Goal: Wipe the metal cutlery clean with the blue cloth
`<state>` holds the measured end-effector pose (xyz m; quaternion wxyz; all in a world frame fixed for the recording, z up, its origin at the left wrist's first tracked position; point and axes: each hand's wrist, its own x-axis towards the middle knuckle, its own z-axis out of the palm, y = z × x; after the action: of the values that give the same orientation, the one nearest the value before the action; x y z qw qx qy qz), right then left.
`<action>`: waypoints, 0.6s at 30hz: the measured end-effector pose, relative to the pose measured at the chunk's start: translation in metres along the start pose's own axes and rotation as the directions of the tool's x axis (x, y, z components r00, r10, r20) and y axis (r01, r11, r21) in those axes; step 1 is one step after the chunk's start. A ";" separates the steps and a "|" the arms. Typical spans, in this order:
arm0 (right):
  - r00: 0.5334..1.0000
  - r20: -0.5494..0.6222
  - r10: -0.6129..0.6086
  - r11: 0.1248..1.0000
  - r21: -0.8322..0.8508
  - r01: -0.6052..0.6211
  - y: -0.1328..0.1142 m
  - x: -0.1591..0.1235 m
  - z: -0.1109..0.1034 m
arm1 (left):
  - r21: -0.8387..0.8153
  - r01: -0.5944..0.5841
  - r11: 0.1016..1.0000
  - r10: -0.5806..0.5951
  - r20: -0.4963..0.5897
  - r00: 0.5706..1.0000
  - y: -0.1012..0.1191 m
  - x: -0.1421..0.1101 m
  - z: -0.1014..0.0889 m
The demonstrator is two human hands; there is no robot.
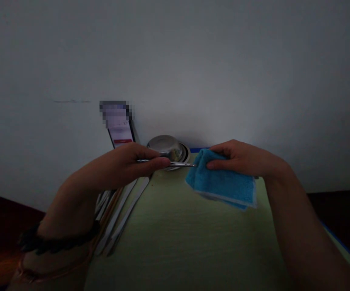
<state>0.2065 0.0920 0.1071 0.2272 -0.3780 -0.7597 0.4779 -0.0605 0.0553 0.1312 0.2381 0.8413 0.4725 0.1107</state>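
My left hand pinches a slim, shiny metal utensil between thumb and fingers; it points to the right. Its far end meets a folded blue cloth, so I cannot tell what kind of utensil it is. Thumb and fingers of my right hand are closed on the upper edge of this cloth, whose pale-edged lower part hangs above the table. Just behind my left hand, a steel bowl appears turned upside down, with another round metal rim beside it.
Several flat metal utensils and brown sticks lie lengthwise along the left side of the pale green table. A lit phone leans against the grey wall at the back. Blue edging shows along the table.
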 end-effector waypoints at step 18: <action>0.971 0.096 -0.219 0.907 -0.348 0.239 -0.016 0.009 0.025 | -0.044 -0.136 0.990 0.141 0.124 0.982 0.016 0.020 0.024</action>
<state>0.1778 0.0816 0.1101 0.1883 -0.3081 -0.8787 0.3124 -0.0282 0.0583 0.1172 0.2744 0.8732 0.3945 0.0815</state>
